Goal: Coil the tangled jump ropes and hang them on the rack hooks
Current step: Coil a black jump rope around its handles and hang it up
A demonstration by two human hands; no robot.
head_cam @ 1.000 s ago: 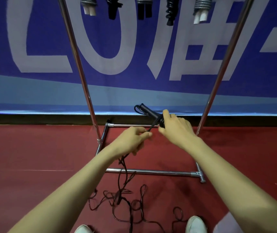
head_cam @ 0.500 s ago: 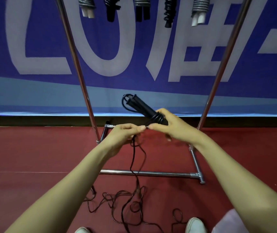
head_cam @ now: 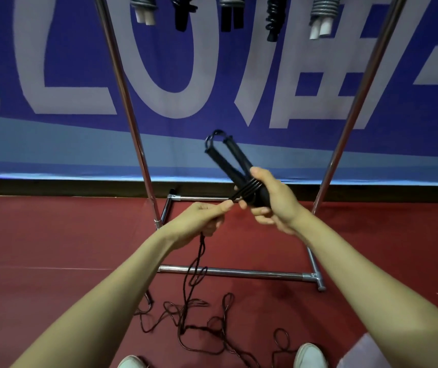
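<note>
Handles (head_cam: 226, 162) of one black jump rope, two of them lying side by side, are pointing up and to the left out of our right hand (head_cam: 275, 205), their far ends joined by a small loop of cord showing against the blue banner (head_cam: 53, 75). Our right hand's fingers are curling round the lower ends of the pair, thumb on top, grasping them firmly. Four turns of cord (head_cam: 249, 187), as best we can count, are lying across the handles just beside that thumb. From those turns the cord is running down and to the left in a short taut span into our left hand (head_cam: 202, 221), whose thumb and forefinger are pinching it while the other fingers are curling under. The left hand is sitting lower and to the left of the handles, near the right hand but apart from it, and we are judging that the next wrap means carrying cord across the handles' long axis. Below the left hand the cord is dropping into a loose tangle (head_cam: 199, 320) sprawling on the red floor (head_cam: 53, 248), between our two white shoes (head_cam: 310, 354) and the base bar (head_cam: 234, 272) of the rack (head_cam: 359, 102). Two chrome uprights (head_cam: 125, 102) are rising on either side of our hands. Five coiled ropes (head_cam: 230, 9) are hanging along the top edge.
</note>
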